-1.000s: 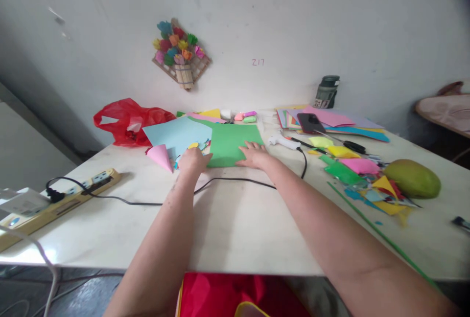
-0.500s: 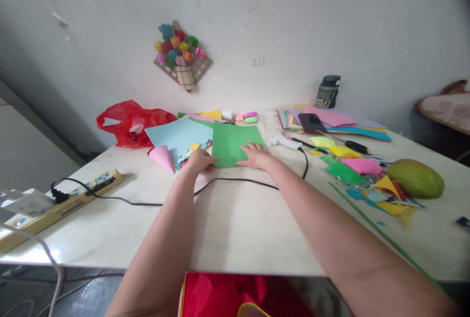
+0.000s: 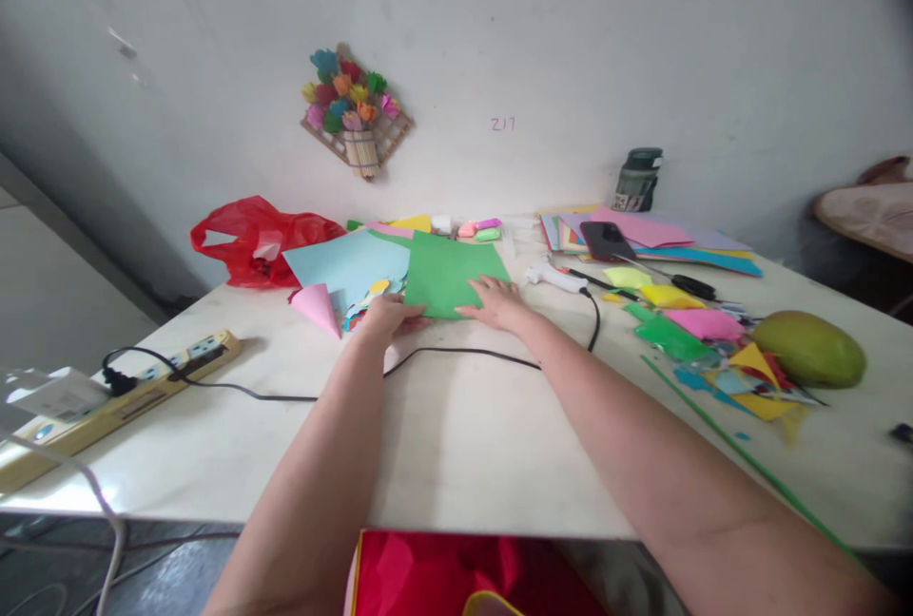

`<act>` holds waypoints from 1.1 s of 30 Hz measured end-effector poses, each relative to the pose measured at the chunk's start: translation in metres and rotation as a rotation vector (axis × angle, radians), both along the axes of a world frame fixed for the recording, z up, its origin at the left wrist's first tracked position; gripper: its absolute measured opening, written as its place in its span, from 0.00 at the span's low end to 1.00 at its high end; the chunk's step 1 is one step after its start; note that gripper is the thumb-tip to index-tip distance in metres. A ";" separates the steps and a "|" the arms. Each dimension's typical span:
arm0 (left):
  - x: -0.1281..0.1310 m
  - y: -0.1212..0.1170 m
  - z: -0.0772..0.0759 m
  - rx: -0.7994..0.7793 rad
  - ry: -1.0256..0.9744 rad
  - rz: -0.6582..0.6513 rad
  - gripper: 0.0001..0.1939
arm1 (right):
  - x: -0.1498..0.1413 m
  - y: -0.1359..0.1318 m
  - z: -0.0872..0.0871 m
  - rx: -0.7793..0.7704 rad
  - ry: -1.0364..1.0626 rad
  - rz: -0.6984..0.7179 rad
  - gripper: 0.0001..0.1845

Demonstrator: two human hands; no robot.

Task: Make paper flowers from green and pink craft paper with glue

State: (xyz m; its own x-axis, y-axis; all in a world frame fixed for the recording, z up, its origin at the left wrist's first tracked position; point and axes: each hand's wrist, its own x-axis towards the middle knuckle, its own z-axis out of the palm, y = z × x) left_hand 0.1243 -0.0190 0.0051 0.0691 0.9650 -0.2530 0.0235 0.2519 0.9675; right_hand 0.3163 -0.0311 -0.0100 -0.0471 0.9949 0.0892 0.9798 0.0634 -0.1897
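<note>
A sheet of green paper (image 3: 448, 276) lies on the table in front of me. My left hand (image 3: 389, 314) pinches its near left corner, the thumb along the near edge and the other fingers partly hidden. My right hand (image 3: 497, 302) rests on the sheet's near right part with fingers spread. Left of the green sheet are a light blue sheet (image 3: 335, 264), small colourful paper cutouts (image 3: 355, 317) and a rolled pink paper cone (image 3: 318, 309). A white glue gun (image 3: 554, 276) lies right of my right hand.
A black cord (image 3: 471, 350) crosses the table between my forearms to a power strip (image 3: 161, 374). A red plastic bag (image 3: 249, 240) lies at the back left. Scissors (image 3: 690, 286), a phone (image 3: 606, 240), paper scraps (image 3: 767, 402) and a green mango-like fruit (image 3: 809, 348) are on the right.
The green sheet has shifted and turned slightly to the left, its near edge a little farther from me. My left hand has moved slightly right along it; my right hand stays on the sheet.
</note>
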 end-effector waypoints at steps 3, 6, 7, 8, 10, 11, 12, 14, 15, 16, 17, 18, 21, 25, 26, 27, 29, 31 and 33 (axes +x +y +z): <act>0.000 0.000 -0.001 0.052 -0.073 0.039 0.11 | -0.001 -0.004 0.011 0.230 0.062 -0.019 0.26; 0.001 0.000 -0.003 0.070 -0.157 0.052 0.12 | -0.007 -0.011 0.024 0.341 0.207 -0.128 0.24; 0.002 0.000 -0.003 0.073 -0.192 0.045 0.12 | -0.011 -0.013 0.027 0.315 0.278 -0.146 0.24; 0.003 0.000 -0.004 0.076 -0.228 0.037 0.11 | -0.015 -0.015 0.028 0.257 0.368 -0.147 0.23; 0.006 0.001 -0.004 0.078 -0.288 0.031 0.11 | -0.026 -0.019 0.029 0.066 0.621 -0.123 0.22; 0.007 0.001 -0.004 0.076 -0.310 0.037 0.11 | -0.032 -0.020 0.028 -0.062 0.763 -0.130 0.22; 0.007 0.002 -0.004 0.073 -0.330 0.049 0.11 | -0.038 -0.022 0.026 -0.170 0.904 -0.146 0.22; 0.008 0.004 -0.004 0.065 -0.375 0.087 0.10 | -0.050 -0.026 0.023 -0.328 1.176 -0.193 0.20; 0.008 0.006 -0.005 0.057 -0.401 0.107 0.10 | -0.055 -0.028 0.022 -0.376 1.307 -0.203 0.20; 0.007 0.007 -0.005 0.044 -0.427 0.123 0.09 | -0.059 -0.029 0.021 -0.404 1.438 -0.200 0.18; 0.007 0.009 -0.006 0.028 -0.448 0.133 0.09 | -0.063 -0.030 0.020 -0.415 1.565 -0.189 0.17; 0.006 0.010 -0.006 0.009 -0.467 0.138 0.08 | -0.065 -0.030 0.019 -0.405 1.680 -0.183 0.15; 0.005 0.012 -0.007 -0.038 -0.504 0.124 0.08 | -0.066 -0.028 0.016 -0.293 1.926 -0.223 0.13; 0.004 0.011 -0.006 -0.071 -0.498 0.094 0.06 | -0.061 -0.022 0.014 -0.148 2.030 -0.312 0.11; 0.004 0.010 -0.005 -0.073 -0.489 0.089 0.06 | -0.060 -0.021 0.014 -0.133 2.036 -0.327 0.10; 0.004 0.009 -0.004 -0.071 -0.479 0.085 0.06 | -0.059 -0.021 0.014 -0.120 2.039 -0.339 0.11; 0.004 0.007 -0.001 -0.060 -0.464 0.094 0.06 | -0.059 -0.021 0.015 -0.103 2.040 -0.352 0.11; 0.004 0.004 0.002 -0.044 -0.490 0.101 0.04 | -0.059 -0.021 0.016 -0.086 2.049 -0.353 0.11; 0.006 0.001 0.004 -0.020 -0.571 0.086 0.11 | -0.059 -0.021 0.017 -0.077 2.065 -0.350 0.11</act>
State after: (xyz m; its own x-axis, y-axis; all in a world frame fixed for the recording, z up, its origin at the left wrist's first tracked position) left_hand 0.1305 -0.0182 0.0087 0.1215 0.9685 -0.2173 -0.5221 0.2485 0.8158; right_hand 0.2576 -0.0518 0.0066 0.1904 0.9413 -0.2786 -0.6472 -0.0931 -0.7566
